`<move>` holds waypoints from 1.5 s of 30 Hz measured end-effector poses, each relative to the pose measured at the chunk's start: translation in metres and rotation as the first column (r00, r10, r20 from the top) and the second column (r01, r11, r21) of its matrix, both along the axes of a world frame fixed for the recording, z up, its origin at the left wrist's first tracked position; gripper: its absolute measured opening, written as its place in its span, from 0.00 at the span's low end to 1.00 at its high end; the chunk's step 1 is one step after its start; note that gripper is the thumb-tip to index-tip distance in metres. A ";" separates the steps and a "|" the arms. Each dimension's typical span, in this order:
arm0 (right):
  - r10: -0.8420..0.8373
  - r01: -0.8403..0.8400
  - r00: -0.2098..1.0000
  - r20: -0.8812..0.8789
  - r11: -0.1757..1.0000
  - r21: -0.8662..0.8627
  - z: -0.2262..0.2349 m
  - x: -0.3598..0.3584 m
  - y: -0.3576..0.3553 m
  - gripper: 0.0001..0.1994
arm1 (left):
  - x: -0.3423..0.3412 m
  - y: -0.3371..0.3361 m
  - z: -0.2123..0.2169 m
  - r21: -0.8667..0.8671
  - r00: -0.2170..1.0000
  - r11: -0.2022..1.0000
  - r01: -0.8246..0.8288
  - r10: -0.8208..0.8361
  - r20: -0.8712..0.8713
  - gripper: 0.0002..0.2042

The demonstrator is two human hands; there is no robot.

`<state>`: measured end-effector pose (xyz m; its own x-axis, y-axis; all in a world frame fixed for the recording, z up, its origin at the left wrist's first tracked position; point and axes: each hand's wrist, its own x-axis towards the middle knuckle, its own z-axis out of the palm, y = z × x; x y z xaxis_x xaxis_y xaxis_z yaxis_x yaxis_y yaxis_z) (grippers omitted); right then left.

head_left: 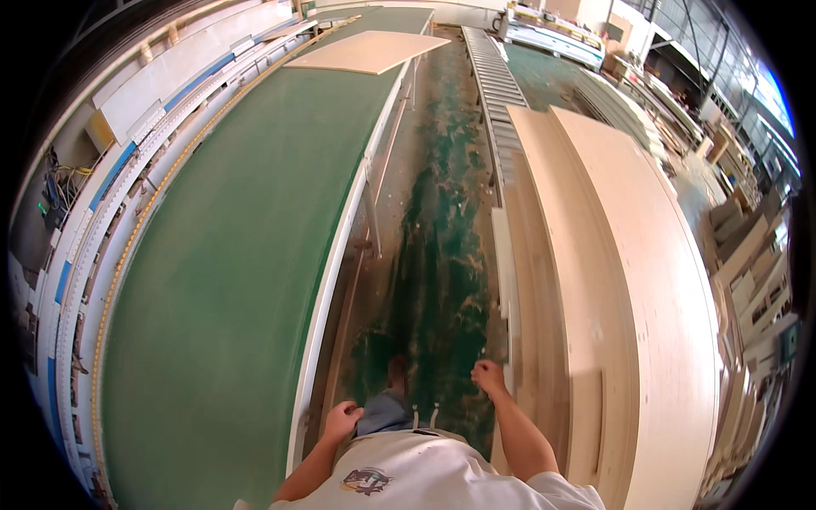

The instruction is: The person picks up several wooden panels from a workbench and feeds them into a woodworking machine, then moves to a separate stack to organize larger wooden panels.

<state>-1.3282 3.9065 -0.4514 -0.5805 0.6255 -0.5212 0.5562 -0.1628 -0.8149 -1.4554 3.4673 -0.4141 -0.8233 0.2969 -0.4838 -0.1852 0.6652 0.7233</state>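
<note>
My left hand point(343, 420) hangs low beside the edge of a long green conveyor belt point(229, 204), its fingers curled and nothing visible in them. My right hand point(488, 377) is also loosely closed, with no object seen in it, held out near the stacked wooden boards point(625, 221) on my right. Neither hand appears to grip the boards or the belt. Far up the belt lies a single pale wooden panel point(370, 51), partly overhanging the belt's right edge.
I stand in a narrow aisle with a worn green floor point(438, 229). A roller conveyor point(493, 76) runs ahead beyond the boards. Along the belt's left side is a machine rail point(127, 170) with yellow chain. A white machine point(552, 42) and more stacked boards stand at the far right.
</note>
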 end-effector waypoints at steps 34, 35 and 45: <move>0.397 -0.397 0.918 -0.019 0.917 -0.048 0.068 -1.290 0.864 0.11 | -1.094 0.908 0.016 0.451 0.743 0.622 -0.640 0.352 0.569 0.22; 0.428 -0.428 0.904 0.000 0.903 -0.037 0.075 -1.328 0.883 0.10 | -1.131 0.930 0.010 0.458 0.735 0.608 -0.648 0.341 0.587 0.22; 0.574 -0.427 0.810 0.121 0.434 0.793 0.145 -1.733 1.152 0.10 | -1.411 1.152 0.032 0.485 0.322 -0.180 -0.856 0.549 0.771 0.33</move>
<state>-3.0608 5.0587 -0.3062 -0.9470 0.3000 0.1151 0.1914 0.8144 -0.5478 -2.8663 4.6193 -0.3824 -0.7151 -0.1108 -0.6902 -0.3357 -0.8117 0.4780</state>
